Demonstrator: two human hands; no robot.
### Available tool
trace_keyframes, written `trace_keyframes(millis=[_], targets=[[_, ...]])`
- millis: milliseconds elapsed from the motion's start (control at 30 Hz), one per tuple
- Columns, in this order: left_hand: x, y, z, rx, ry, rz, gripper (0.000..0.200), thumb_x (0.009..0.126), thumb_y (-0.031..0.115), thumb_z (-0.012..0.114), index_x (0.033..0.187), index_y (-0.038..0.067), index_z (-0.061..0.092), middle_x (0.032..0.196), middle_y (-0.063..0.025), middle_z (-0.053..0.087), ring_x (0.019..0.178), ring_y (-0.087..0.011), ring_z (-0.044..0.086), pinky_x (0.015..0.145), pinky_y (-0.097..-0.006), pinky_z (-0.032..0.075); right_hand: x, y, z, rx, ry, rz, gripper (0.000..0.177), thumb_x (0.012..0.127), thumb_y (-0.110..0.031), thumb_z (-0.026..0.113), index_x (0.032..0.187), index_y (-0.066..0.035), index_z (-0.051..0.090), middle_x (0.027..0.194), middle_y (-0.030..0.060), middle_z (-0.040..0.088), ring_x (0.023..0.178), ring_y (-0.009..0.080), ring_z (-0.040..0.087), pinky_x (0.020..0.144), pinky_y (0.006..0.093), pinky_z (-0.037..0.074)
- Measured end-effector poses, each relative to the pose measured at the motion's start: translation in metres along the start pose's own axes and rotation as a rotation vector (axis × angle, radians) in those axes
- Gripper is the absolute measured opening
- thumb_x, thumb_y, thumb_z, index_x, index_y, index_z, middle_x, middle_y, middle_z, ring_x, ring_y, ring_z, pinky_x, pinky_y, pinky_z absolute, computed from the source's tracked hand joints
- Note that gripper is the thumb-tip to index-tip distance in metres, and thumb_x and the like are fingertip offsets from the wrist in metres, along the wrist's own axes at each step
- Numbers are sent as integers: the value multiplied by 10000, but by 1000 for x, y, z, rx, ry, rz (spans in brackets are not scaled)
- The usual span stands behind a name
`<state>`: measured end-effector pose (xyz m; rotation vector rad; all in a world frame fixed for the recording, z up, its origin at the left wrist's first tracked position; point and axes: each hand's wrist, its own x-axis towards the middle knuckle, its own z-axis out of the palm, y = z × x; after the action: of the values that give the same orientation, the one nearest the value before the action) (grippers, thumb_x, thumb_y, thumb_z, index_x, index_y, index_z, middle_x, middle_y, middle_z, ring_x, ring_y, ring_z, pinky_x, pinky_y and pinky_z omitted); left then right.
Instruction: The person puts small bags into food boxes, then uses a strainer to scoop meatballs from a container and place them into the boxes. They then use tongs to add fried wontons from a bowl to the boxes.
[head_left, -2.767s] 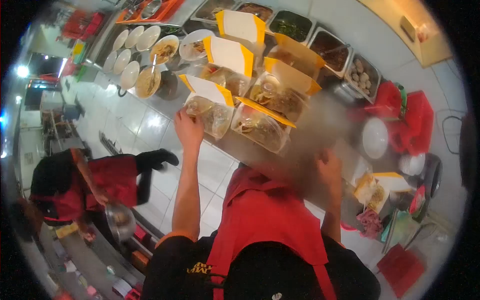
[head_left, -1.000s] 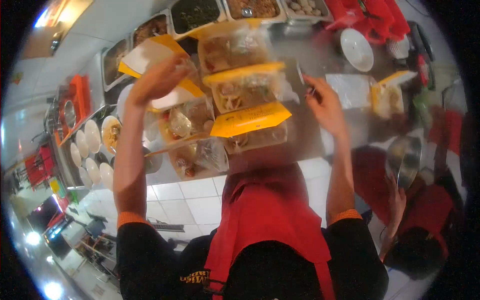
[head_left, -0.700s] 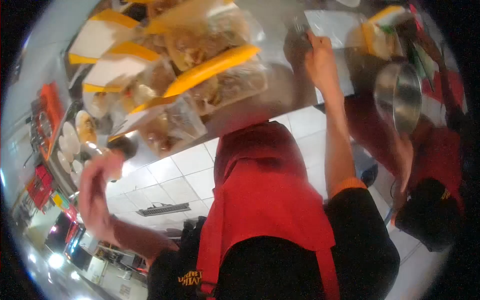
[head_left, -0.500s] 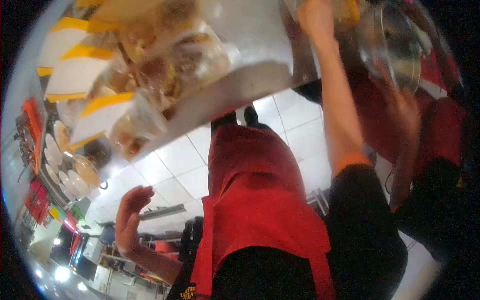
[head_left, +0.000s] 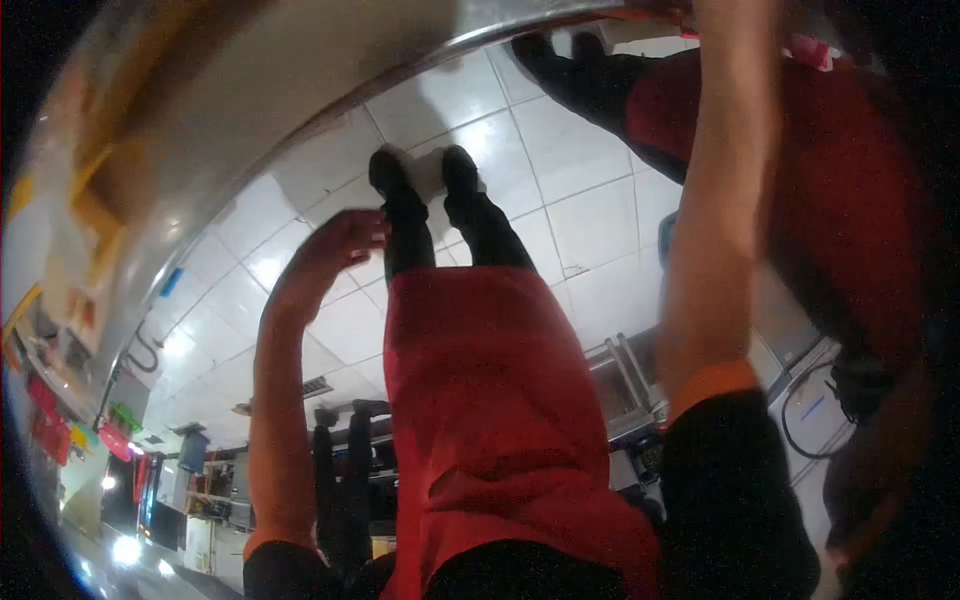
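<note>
My left hand [head_left: 340, 240] hangs in the air over the tiled floor, below the edge of the metal counter [head_left: 400, 55]. Its fingers are loosely bent and somewhat blurred, with nothing in them. My right forearm [head_left: 725, 200] stretches up past the top of the view, so the right hand and anything it touches are hidden. Down my front hangs a red apron [head_left: 480, 370].
At the right, close to my right arm, stands another person in a dark red apron [head_left: 840, 200]. Blurred white-and-yellow packages [head_left: 90, 210] lie on the counter at far left. White floor tiles [head_left: 590, 230] surround my shoes [head_left: 460, 170].
The view has swung, and the bagged food and metal bowl have left it. My left hand has risen toward the counter edge. My right hand has passed out of the top.
</note>
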<state>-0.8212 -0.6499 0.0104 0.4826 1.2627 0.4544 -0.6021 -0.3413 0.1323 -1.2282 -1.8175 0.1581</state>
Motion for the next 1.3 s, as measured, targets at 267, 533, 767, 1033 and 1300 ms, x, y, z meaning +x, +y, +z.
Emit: trace_keyframes(millis=[267, 533, 767, 1033, 1300], targets=[[242, -38, 27, -224, -24, 135, 736, 936, 558, 559, 1428, 34, 398, 1389, -186, 502, 1242, -309, 548, 1085, -457, 419, -316, 38, -58, -72, -826, 520, 406, 888, -44, 639, 1279, -73, 533, 979, 112, 640, 815, 193, 654, 724, 334, 573], [384, -25, 66, -158, 8, 805, 626, 1012, 402, 489, 1478, 30, 299, 1454, -255, 379, 1248, -352, 533, 1087, -476, 430, -456, 45, -155, 41, -1243, 763, 483, 870, -106, 668, 1320, -50, 501, 1004, 154, 624, 843, 267, 648, 792, 378, 551], [439, 24, 89, -793, 250, 435, 320, 1032, 239, 467, 1286, 44, 470, 1252, -184, 559, 1114, -319, 616, 979, -436, 546, -484, 43, -208, -85, -1249, 962, 450, 877, -119, 661, 1304, -75, 526, 1007, 123, 629, 848, 237, 654, 743, 360, 533], [396, -37, 100, -926, 410, 367, 397, 962, 203, 589, 1293, 32, 450, 1163, -155, 592, 965, -289, 660, 835, -405, 606, -472, 33, -216, -58, -1128, 1018, 350, 863, -62, 616, 1212, -53, 602, 937, 117, 668, 726, 230, 662, 660, 355, 564], [237, -155, 132, -751, 484, 159, 353, 851, 97, 610, 1168, 12, 480, 1015, -117, 576, 873, -250, 675, 658, -343, 614, -443, 30, -210, 5, -1123, 828, 304, 926, -110, 580, 1220, -32, 576, 988, 175, 652, 805, 310, 653, 750, 406, 537]])
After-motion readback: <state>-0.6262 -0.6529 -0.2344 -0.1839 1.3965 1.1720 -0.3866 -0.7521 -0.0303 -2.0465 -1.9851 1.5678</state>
